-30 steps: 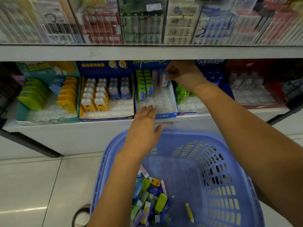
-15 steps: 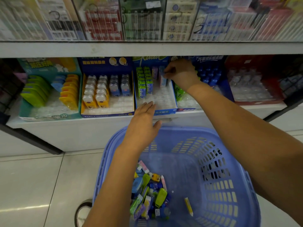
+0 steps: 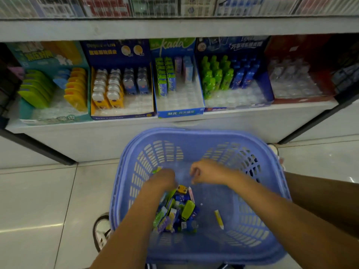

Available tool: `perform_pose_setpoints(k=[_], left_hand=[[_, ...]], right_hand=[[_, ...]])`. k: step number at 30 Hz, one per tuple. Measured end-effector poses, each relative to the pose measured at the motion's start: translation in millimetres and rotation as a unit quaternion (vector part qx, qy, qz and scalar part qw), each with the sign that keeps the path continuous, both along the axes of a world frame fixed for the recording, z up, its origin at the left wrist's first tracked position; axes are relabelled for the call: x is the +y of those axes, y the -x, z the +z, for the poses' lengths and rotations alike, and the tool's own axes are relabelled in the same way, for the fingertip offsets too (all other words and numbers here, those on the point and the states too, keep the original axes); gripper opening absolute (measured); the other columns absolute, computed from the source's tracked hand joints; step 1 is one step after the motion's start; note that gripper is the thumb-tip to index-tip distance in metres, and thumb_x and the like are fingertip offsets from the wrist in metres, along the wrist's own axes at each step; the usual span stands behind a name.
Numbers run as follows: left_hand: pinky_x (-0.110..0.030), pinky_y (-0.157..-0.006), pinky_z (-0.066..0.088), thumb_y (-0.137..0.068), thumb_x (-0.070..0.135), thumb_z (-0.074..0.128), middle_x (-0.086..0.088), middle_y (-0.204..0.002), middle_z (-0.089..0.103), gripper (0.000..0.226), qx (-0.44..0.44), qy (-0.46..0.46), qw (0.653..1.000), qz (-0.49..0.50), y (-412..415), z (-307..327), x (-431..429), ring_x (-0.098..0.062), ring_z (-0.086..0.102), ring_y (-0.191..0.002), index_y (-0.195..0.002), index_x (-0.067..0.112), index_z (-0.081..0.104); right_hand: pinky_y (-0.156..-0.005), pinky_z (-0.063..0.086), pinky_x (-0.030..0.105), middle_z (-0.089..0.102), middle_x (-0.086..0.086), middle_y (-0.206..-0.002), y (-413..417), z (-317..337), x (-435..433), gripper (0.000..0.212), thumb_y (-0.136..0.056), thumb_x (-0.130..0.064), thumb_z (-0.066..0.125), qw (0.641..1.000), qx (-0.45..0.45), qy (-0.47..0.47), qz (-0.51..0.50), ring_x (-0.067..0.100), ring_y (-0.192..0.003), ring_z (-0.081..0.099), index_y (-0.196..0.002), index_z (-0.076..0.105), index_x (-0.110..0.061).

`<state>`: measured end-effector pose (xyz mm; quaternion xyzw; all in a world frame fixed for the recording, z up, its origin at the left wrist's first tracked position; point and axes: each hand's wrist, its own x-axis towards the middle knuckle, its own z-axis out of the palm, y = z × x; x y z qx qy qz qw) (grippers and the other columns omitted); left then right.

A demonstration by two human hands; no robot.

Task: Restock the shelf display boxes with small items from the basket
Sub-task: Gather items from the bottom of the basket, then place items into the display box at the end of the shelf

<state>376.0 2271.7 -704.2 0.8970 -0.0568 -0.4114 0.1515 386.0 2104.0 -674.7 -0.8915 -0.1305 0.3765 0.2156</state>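
Head view: left hand point(image 3: 163, 179), right hand point(image 3: 207, 171) blurred in basket point(image 3: 194, 133) (grips unclear).

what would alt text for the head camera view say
A person's left hand and right hand reach into a blue basket, just above a pile of small colourful items. Behind it a low shelf holds a row of partly filled display boxes. Blur hides whether either hand holds anything.

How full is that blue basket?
Mostly empty. The blue basket holds just a small heap of packets at its left and one stray yellow piece; much of its floor shows bare.
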Motion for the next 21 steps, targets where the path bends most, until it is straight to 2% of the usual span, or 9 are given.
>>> perform_pose_setpoints(k=[3, 5, 8, 11, 16, 18, 21], left_hand=[[-0.042, -0.092, 0.049, -0.091, 0.014, 0.059, -0.019, -0.128, 0.055, 0.043, 0.087, -0.064, 0.993, -0.05, 20.4, -37.6, 5.6, -0.034, 0.057, -0.113, -0.13, 0.001, 0.049], [-0.043, -0.09, 0.051, -0.085, 0.015, 0.068, -0.019, -0.122, 0.059, 0.046, 0.098, -0.08, 0.99, -0.06, 23.0, -49.8, 7.9, -0.033, 0.06, -0.107, -0.126, 0.002, 0.051], [-0.042, -0.086, 0.051, -0.087, 0.01, 0.063, -0.018, -0.123, 0.056, 0.045, 0.072, -0.06, 0.995, -0.033, 21.2, -58.3, 12.2, -0.032, 0.058, -0.106, -0.129, 0.002, 0.047], [-0.039, -0.076, 0.046, -0.089, 0.001, 0.055, -0.018, -0.124, 0.055, 0.041, 0.022, -0.052, 0.998, 0.007, 23.1, -69.3, 16.5, -0.032, 0.058, -0.103, -0.129, 0.003, 0.048], [-0.039, -0.077, 0.049, -0.088, 0.02, 0.064, -0.017, -0.111, 0.061, 0.037, -0.023, -0.046, 0.996, 0.071, 24.5, -82.4, 13.8, -0.031, 0.06, -0.099, -0.118, 0.005, 0.049], [-0.038, -0.077, 0.047, -0.087, 0.026, 0.065, -0.014, -0.109, 0.061, 0.041, -0.038, -0.042, 0.993, 0.101, 25.0, -86.7, 12.3, -0.031, 0.06, -0.1, -0.119, 0.007, 0.047], [-0.038, -0.077, 0.048, -0.087, 0.029, 0.064, -0.014, -0.108, 0.062, 0.038, -0.049, -0.062, 0.993, 0.088, 23.9, -91.7, 9.3, -0.03, 0.059, -0.098, -0.115, 0.007, 0.051]], right_hand=[[-0.076, 0.043, 0.029, 0.064, 0.013, -0.112, 25.2, -56.8, -4.0, 0.031, -0.084, -0.014, 0.066, 0.998, 0.054, 0.035, 0.022, 0.027, -0.096, 0.058, -0.114, 0.063, -0.009], [-0.079, 0.046, 0.034, 0.062, 0.015, -0.113, 35.3, -85.2, -3.3, 0.027, -0.081, -0.015, 0.068, 0.996, 0.062, 0.044, 0.043, 0.031, -0.101, 0.057, -0.108, 0.062, -0.011], [-0.079, 0.046, 0.037, 0.06, 0.018, -0.111, 44.4, -113.0, 3.0, 0.036, -0.077, -0.019, 0.075, 0.995, 0.064, 0.051, 0.05, 0.031, -0.097, 0.058, -0.107, 0.06, -0.006], [-0.07, 0.042, 0.033, 0.06, 0.021, -0.107, 50.1, -129.8, 5.9, 0.036, -0.074, -0.017, 0.076, 0.995, 0.07, 0.059, 0.031, 0.03, -0.088, 0.056, -0.103, 0.06, -0.001], [-0.067, 0.036, 0.029, 0.06, 0.019, -0.104, 52.8, -144.5, 3.0, 0.03, -0.076, -0.017, 0.074, 0.996, 0.07, 0.053, 0.027, 0.024, -0.08, 0.05, -0.098, 0.058, -0.006], [-0.066, 0.037, 0.03, 0.06, 0.017, -0.102, 53.2, -145.5, 4.7, 0.025, -0.077, -0.015, 0.071, 0.997, 0.063, 0.044, 0.022, 0.028, -0.084, 0.055, -0.096, 0.056, -0.011], [-0.066, 0.04, 0.034, 0.059, 0.015, -0.094, 54.0, -143.3, 11.2, 0.025, -0.078, -0.016, 0.071, 0.997, 0.063, 0.024, 0.029, 0.028, -0.079, 0.052, -0.098, 0.056, -0.011]])
